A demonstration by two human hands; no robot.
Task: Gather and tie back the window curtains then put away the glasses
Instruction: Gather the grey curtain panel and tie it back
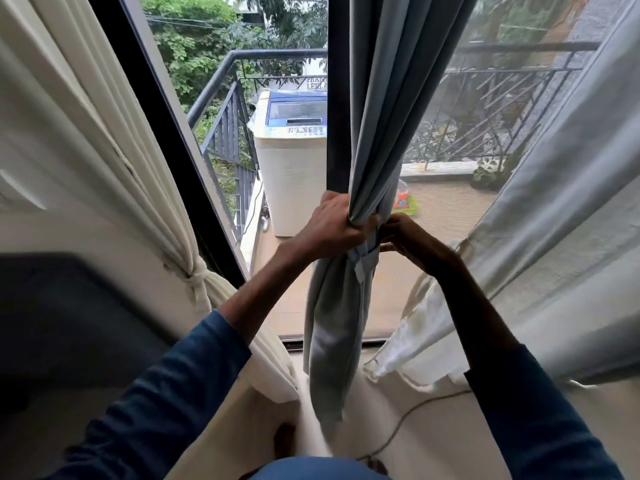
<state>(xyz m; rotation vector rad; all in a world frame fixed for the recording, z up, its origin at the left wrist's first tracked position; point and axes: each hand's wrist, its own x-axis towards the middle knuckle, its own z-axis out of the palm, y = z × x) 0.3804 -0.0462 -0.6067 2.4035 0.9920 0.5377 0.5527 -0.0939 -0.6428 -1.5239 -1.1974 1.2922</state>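
Observation:
A grey-blue curtain (377, 126) hangs in the middle of the window, gathered into a bundle. My left hand (334, 225) grips the bundle from the left at the gathered waist. My right hand (410, 237) is curled at the right side of the same spot, pinching the grey tie-back band (360, 266) wrapped round the curtain; a short end of the band hangs down. A cream curtain (138, 174) on the left is tied back with a knot (194, 280). No glasses are in view.
A sheer white curtain (540, 258) hangs at the right. Behind the glass stand a white washing machine (291, 174) and a dark balcony railing (225, 133). A thin cable (412, 415) lies on the pale floor. A dark object (69, 313) sits at the left.

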